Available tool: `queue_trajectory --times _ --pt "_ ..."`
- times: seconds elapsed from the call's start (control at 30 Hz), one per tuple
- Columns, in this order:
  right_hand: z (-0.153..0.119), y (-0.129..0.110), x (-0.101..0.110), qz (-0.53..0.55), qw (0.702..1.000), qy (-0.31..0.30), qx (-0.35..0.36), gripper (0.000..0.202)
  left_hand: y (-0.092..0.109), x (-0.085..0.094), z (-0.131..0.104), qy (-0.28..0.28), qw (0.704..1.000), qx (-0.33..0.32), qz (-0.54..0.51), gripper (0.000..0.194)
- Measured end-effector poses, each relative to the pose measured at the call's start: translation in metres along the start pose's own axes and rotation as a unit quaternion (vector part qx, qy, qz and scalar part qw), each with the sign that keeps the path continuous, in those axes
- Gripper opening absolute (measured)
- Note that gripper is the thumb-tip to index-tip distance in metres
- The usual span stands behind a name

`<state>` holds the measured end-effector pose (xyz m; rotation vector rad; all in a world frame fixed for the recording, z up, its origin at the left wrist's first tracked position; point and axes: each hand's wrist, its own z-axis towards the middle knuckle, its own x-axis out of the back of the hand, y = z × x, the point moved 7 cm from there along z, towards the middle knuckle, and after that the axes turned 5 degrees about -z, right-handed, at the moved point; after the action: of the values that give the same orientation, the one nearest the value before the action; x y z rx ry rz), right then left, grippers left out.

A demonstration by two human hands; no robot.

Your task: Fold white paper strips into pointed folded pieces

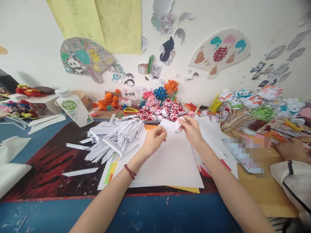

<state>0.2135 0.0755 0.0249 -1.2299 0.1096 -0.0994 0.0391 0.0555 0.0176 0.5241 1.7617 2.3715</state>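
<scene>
Held paper (177, 125) partly hidden, sleeve (288, 183) cut off

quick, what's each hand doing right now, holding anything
Left hand: fingers curled; whether it holds anything can't be told.
Right hand: closed, holding white paper.

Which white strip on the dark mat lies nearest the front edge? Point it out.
The lone strip in front of the pile; the others lie farther back, in or beside the pile.
</scene>
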Motion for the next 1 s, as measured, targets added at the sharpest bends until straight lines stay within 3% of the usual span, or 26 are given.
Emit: queue_trajectory --times 0.07,0.17,0.27,0.4,0.57,0.7,0.9,1.0 --pt "0.008 0.003 0.023 0.014 0.998 0.067 -0.005 0.018 -0.001 0.001 0.000 0.005 1.000 0.002 0.006 0.017" --pt "0.012 0.003 0.032 0.010 0.996 0.084 -0.009 0.018 -0.001 0.008 -0.001 0.039 0.999 0.001 0.031 0.016" --pt "0.004 0.001 0.012 -0.034 0.999 0.036 -0.007 0.019 0.002 0.012 -0.003 0.070 0.993 -0.009 0.091 0.019" --pt "-0.013 0.003 -0.017 -0.102 0.994 -0.018 -0.035 0.021 0.006 0.003 -0.009 0.047 0.981 -0.036 0.184 0.022" --pt "-0.018 0.000 -0.021 -0.148 0.988 -0.010 -0.041 0.023 0.006 -0.007 -0.013 0.025 0.965 -0.058 0.255 0.031" --pt "-0.017 -0.002 -0.024 -0.128 0.990 -0.035 -0.044 0.025 0.005 -0.006 -0.011 0.027 0.969 -0.053 0.238 0.029" --pt "-0.022 -0.002 -0.045 -0.065 0.983 -0.162 -0.061 0.038 0.002 0.002 -0.007 0.050 0.989 -0.022 0.139 0.024" --pt "-0.023 -0.001 -0.046 -0.051 0.979 -0.187 -0.065 0.039 -0.002 0.006 -0.004 0.047 0.995 -0.003 0.087 0.027"
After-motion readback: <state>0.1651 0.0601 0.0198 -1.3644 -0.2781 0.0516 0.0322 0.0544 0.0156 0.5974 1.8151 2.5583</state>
